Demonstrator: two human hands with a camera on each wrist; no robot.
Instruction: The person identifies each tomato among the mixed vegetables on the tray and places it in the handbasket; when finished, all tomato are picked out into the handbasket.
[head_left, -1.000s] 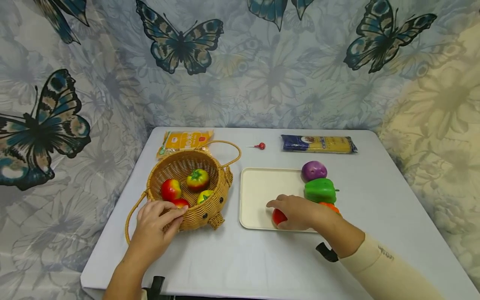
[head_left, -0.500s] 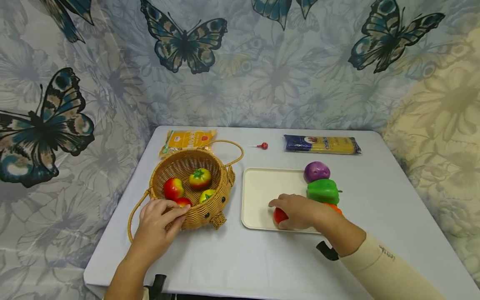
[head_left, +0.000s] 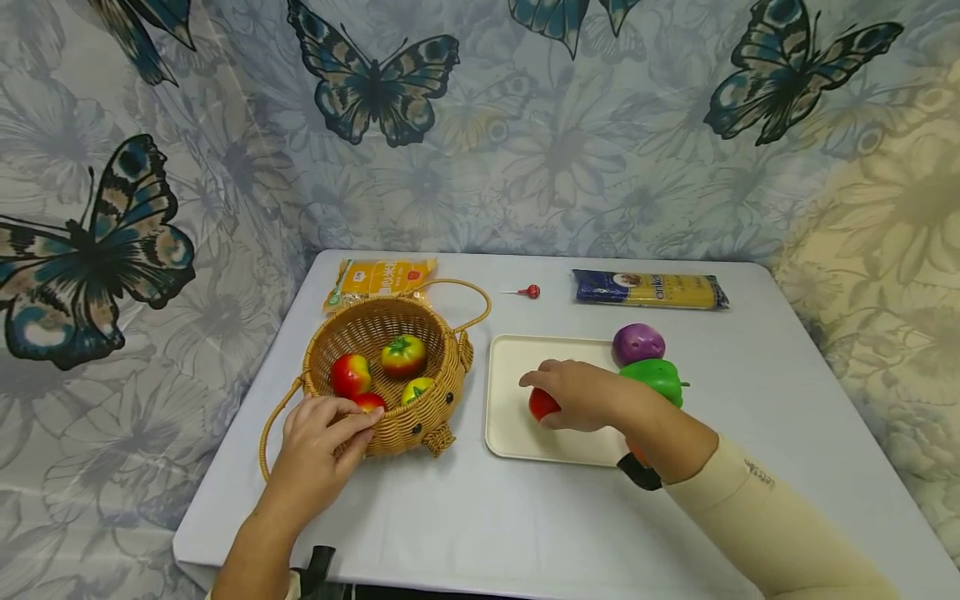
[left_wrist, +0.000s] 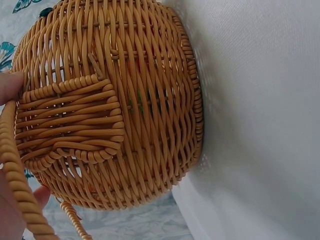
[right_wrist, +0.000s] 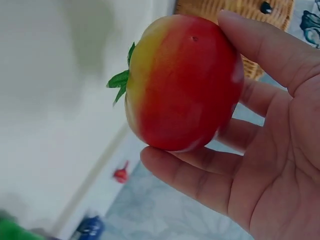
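My right hand (head_left: 581, 396) grips a red and yellow toy tomato (right_wrist: 185, 85) with green leaves, over the cream tray (head_left: 506, 442). In the right wrist view, thumb and fingers curl round its sides and the leaves point away from the palm. My left hand (head_left: 322, 446) holds the near-left rim of a wicker basket (head_left: 416, 417) that has black eyes and a woven snout. Inside it lie several red and yellow toy fruits, among them a tomato with green leaves (head_left: 403, 357). The left wrist view shows the basket's woven side (left_wrist: 145, 115), with the thumb at its rim.
On the tray's right lie a purple eggplant-like ball (head_left: 638, 344), a green bell pepper (head_left: 656, 379) and an orange thing mostly hidden by the right wrist. Behind are a yellow packet (head_left: 378, 282), a small red-handled pick (head_left: 531, 292) and a blue and yellow pasta packet (head_left: 648, 289).
My right hand has risen from the tray and moved slightly left and away from me, taking the tomato with it. My left hand stays at the basket rim. The head view has shifted slightly.
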